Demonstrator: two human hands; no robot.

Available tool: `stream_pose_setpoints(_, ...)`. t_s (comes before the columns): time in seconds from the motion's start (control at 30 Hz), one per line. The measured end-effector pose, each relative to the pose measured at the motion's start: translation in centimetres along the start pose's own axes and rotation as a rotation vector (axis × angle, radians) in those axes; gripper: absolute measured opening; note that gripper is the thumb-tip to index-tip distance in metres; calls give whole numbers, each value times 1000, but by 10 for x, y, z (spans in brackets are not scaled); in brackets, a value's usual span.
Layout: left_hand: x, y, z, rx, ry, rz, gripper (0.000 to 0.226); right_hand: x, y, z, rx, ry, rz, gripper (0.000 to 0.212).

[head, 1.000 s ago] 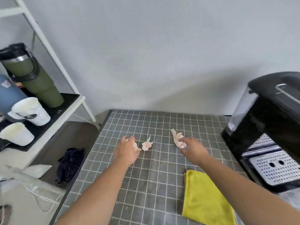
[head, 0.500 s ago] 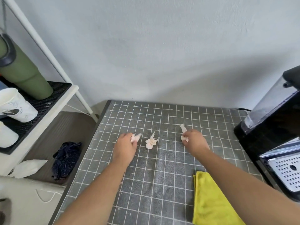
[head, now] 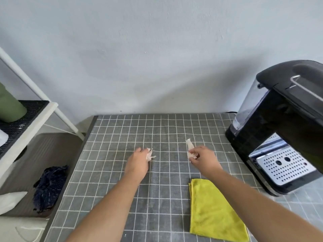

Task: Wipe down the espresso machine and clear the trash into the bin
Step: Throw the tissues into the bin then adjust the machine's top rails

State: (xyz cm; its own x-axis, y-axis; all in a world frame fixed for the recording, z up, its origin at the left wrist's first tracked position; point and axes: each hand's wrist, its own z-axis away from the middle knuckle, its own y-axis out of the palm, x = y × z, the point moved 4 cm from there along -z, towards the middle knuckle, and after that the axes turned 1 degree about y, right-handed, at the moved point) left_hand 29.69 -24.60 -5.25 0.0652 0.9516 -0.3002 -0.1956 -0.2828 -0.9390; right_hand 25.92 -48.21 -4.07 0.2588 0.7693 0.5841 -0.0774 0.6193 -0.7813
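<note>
A: From the head camera, what is cut off or hard to read?

B: The espresso machine (head: 283, 130) runs off the right edge; only its dark top, clear tank and perforated drip tray show. The green tumbler (head: 9, 105) on the white shelf (head: 36, 121) is cropped at the left edge. Down on the lower level beside the table lies a dark crumpled bag (head: 49, 187); I cannot tell whether it lines a bin. Both forearms leave the frame at the bottom.

A: And the hands?

B: Both reach forward over the grey checked tablecloth (head: 162, 203), well apart from each other. The left hand (head: 138, 162) is seen from the back, fingers curled closed on a scrap of crumpled pale paper (head: 150, 154) that sticks out past the fingertips; how much paper it has gathered is hidden. The right hand (head: 203, 158) pinches a longer paper scrap (head: 190, 147), whose upper end stands free above the thumb.

A: The cloth?

B: The yellow cloth (head: 213, 210) lies folded on the tablecloth under the right forearm, near the machine but not touching it.
</note>
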Motion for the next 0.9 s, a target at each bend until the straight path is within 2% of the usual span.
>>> stream_pose_setpoints(0.13,-16,-7,6,-50,13,52,34,-13,-15,12,-25,20,-15,31)
stream_pose_setpoints(0.37,-119,-19,37,-76,240,86,32,-57,-66,67,-127,45,-100,28)
stream_pose_setpoints(0.57,-255,31,121,122,491,65,29,-156,-115,173,-183,215,-123,27)
stream_pose_setpoints(0.7,-353,90,206,284,677,-27,27,-243,-139,278,-243,352,-162,28)
stream_pose_setpoints(0.9,-471,164,323,447,936,-73,23,-360,-159,429,-423,614,-214,23)
